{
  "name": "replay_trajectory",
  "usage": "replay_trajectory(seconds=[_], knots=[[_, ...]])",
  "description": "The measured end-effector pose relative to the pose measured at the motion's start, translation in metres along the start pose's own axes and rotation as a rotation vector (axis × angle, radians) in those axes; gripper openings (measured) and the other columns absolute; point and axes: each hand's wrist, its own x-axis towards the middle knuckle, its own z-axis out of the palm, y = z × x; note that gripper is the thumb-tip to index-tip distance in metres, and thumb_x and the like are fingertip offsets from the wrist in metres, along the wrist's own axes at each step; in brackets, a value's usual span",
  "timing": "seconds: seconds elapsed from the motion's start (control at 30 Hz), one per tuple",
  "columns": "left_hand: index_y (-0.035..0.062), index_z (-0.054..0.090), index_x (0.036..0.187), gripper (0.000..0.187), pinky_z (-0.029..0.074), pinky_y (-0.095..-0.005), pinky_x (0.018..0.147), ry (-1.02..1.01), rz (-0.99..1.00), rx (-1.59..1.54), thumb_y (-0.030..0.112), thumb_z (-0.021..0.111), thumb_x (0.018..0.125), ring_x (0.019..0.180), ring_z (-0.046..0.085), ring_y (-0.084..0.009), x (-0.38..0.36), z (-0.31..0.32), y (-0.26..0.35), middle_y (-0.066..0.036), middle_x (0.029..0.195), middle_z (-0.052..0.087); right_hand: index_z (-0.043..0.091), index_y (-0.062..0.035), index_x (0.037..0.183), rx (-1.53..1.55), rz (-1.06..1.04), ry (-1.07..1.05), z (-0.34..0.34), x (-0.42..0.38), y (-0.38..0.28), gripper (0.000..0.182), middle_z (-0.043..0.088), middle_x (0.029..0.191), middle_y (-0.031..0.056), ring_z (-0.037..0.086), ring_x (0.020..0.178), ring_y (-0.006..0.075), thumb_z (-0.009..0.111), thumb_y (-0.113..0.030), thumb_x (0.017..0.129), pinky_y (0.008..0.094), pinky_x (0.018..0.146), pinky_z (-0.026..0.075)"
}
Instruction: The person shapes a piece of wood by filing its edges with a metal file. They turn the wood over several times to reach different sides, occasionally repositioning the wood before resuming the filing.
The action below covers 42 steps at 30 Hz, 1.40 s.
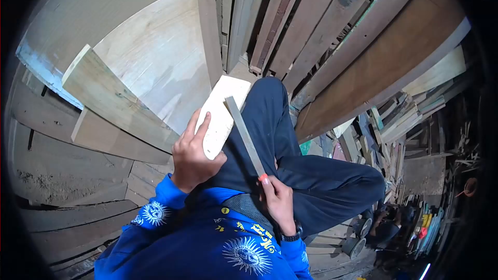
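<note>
My left hand [194,153] grips the lower end of a pale wooden block [220,109], its fingers along the left edge and the thumb at the lower right. The block is tilted, its bright flat face turned up, over my thigh. In my right hand [277,199] is a long flat metal file [246,137] with a red-orange handle end, held near my lap. The file points up and to the left, and its tip overlaps the block's face in this view. My palm hides most of the handle.
Wooden boards [155,57] lean at the left, beside several long planks [311,21] at the top. A scrap wood pile [404,119] lies to the right. My crossed legs [332,181] fill the middle. At the lower right, another person [386,228] is partly visible in shadow.
</note>
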Motion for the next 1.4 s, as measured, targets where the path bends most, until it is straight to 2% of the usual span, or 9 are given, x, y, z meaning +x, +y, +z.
replay_trajectory(seconds=[0.2, 0.37, 0.63, 0.83, 0.97, 1.1, 1.17, 1.23, 1.4], knots=[[-0.0048, 0.062, 0.144, 0.085, 0.06, -0.0484, 0.095, 0.031, -0.026, 0.012, 0.017, 0.077, 0.063, 0.115, 0.071, -0.0488, 0.005, 0.0, 0.003, -0.029, 0.15, 0.057, 0.075, -0.0017, 0.104, -0.018, -0.153, 0.016, 0.013, 0.039, -0.007, 0.037, 0.063, 0.061, 0.0011, 0.055, 0.049, 0.006, 0.059, -0.033, 0.114, 0.028, 0.047, 0.039], [-0.0054, 0.062, 0.143, 0.086, 0.062, -0.0486, 0.09, 0.043, 0.007, 0.013, 0.016, 0.077, 0.062, 0.109, 0.073, -0.049, 0.0, 0.002, 0.001, -0.03, 0.148, 0.058, 0.074, -0.0015, 0.105, 0.085, 0.036, -0.066, -0.001, 0.006, 0.01, 0.037, 0.062, 0.062, -0.0003, 0.052, 0.048, 0.0053, 0.057, -0.033, 0.114, 0.0252, 0.046, 0.038], [-0.0032, 0.06, 0.146, 0.087, 0.059, -0.0496, 0.096, -0.018, -0.075, 0.042, 0.019, 0.079, 0.064, 0.115, 0.07, -0.0496, -0.001, -0.001, 0.003, -0.03, 0.152, 0.055, 0.072, -0.0017, 0.104, 0.006, -0.097, -0.05, 0.013, 0.045, -0.003, 0.038, 0.061, 0.062, 0.0003, 0.053, 0.048, 0.0056, 0.054, -0.034, 0.115, 0.0262, 0.046, 0.039], [0.0003, 0.057, 0.152, 0.095, 0.06, -0.0482, 0.09, 0.02, -0.029, 0.053, 0.016, 0.082, 0.062, 0.11, 0.072, -0.0469, -0.005, 0.001, 0.005, -0.028, 0.153, 0.055, 0.072, -0.0015, 0.106, 0.092, 0.073, -0.084, 0.009, 0.026, -0.003, 0.04, 0.059, 0.063, -0.0003, 0.051, 0.048, 0.0054, 0.051, -0.034, 0.117, 0.0245, 0.046, 0.039], [-0.0001, 0.056, 0.153, 0.097, 0.058, -0.0483, 0.093, 0.051, -0.049, 0.042, 0.017, 0.083, 0.061, 0.115, 0.071, -0.0448, -0.005, -0.001, 0.004, -0.027, 0.156, 0.053, 0.072, -0.0017, 0.107, 0.101, -0.009, -0.102, 0.019, 0.068, -0.019, 0.041, 0.059, 0.064, 0.0003, 0.052, 0.048, 0.0068, 0.051, -0.036, 0.116, 0.0257, 0.046, 0.04], [-0.0007, 0.058, 0.15, 0.09, 0.056, -0.0509, 0.101, -0.031, -0.102, 0.008, 0.022, 0.083, 0.066, 0.121, 0.067, -0.048, -0.006, -0.003, -0.001, -0.029, 0.154, 0.052, 0.071, -0.0016, 0.107, 0.04, 0.063, -0.109, 0.008, 0.052, -0.002, 0.043, 0.06, 0.064, 0.0007, 0.052, 0.048, 0.0065, 0.052, -0.038, 0.116, 0.0257, 0.046, 0.04], [-0.0019, 0.058, 0.15, 0.092, 0.058, -0.0506, 0.092, -0.016, -0.08, 0.008, 0.017, 0.082, 0.063, 0.112, 0.071, -0.0475, -0.003, -0.007, 0.002, -0.028, 0.156, 0.053, 0.074, -0.0028, 0.109, 0.139, 0.098, -0.095, 0.001, 0.029, 0.013, 0.038, 0.061, 0.062, 0.0012, 0.054, 0.048, 0.007, 0.054, -0.035, 0.115, 0.0272, 0.046, 0.041], [-0.0023, 0.058, 0.149, 0.092, 0.059, -0.0508, 0.092, -0.023, -0.05, 0.046, 0.017, 0.082, 0.063, 0.112, 0.071, -0.0476, -0.008, -0.001, 0.003, -0.028, 0.155, 0.053, 0.074, -0.0023, 0.108, 0.162, 0.14, -0.102, 0.002, 0.028, 0.004, 0.037, 0.061, 0.062, 0.0013, 0.054, 0.047, 0.007, 0.054, -0.033, 0.115, 0.0275, 0.045, 0.041], [-0.0008, 0.057, 0.151, 0.094, 0.061, -0.0486, 0.087, 0.023, -0.005, 0.107, 0.018, 0.082, 0.062, 0.109, 0.072, -0.0485, -0.005, 0.002, 0.009, -0.028, 0.155, 0.053, 0.072, -0.0027, 0.109, 0.097, 0.023, -0.109, 0.027, 0.076, -0.028, 0.042, 0.058, 0.063, -0.0005, 0.049, 0.047, 0.0062, 0.051, -0.038, 0.116, 0.0248, 0.045, 0.039]])
